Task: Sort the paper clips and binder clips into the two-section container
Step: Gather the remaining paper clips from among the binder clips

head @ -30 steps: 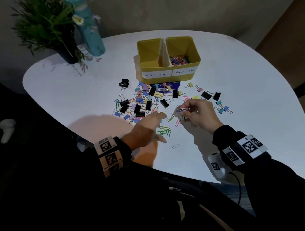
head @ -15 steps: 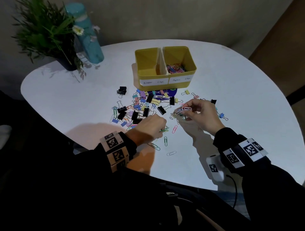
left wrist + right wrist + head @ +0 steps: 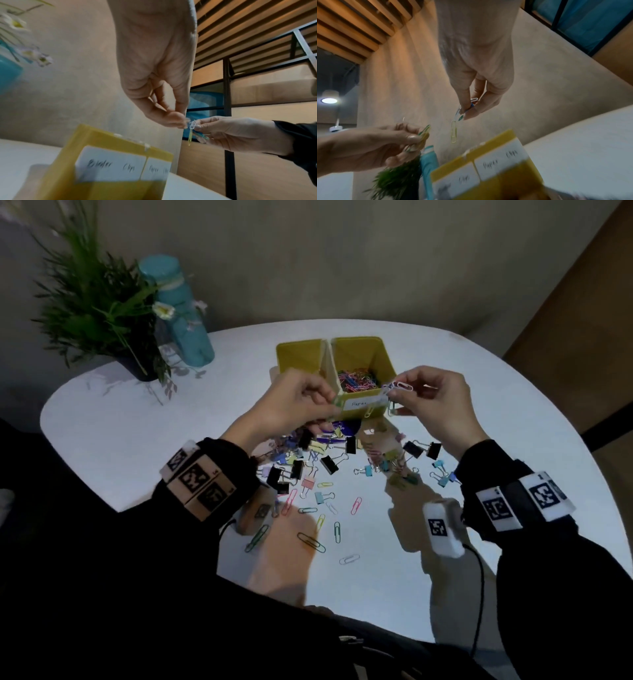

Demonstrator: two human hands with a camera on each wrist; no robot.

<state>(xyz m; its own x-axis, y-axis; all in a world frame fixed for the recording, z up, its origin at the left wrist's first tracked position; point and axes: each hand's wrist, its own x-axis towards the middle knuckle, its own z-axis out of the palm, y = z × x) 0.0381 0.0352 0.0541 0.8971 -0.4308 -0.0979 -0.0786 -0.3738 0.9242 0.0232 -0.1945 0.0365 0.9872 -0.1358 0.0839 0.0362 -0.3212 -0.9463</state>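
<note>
The yellow two-section container (image 3: 380,356) stands at the table's far middle, with labels "Binder Clips" (image 3: 111,165) and "Paper Clips" (image 3: 498,163). Its right section holds colored paper clips (image 3: 356,380); the left section's inside is hidden. My right hand (image 3: 394,393) hovers in front of the right section and pinches a bunch of paper clips (image 3: 471,104), with a yellow clip (image 3: 453,134) dangling from them. My left hand (image 3: 330,402) is raised in front of the left section and pinches green and yellow paper clips (image 3: 423,134). A mixed pile of binder clips and paper clips (image 3: 325,460) lies below both hands.
Several loose paper clips (image 3: 337,530) lie near the table's front edge. A potted plant (image 3: 102,313) and a teal bottle (image 3: 181,316) stand at the back left. The white table (image 3: 513,460) curves away on the right.
Both hands have lifted off the table and moved forward to the container, each carrying paper clips. The left hand picked its clips up from the near pile.
</note>
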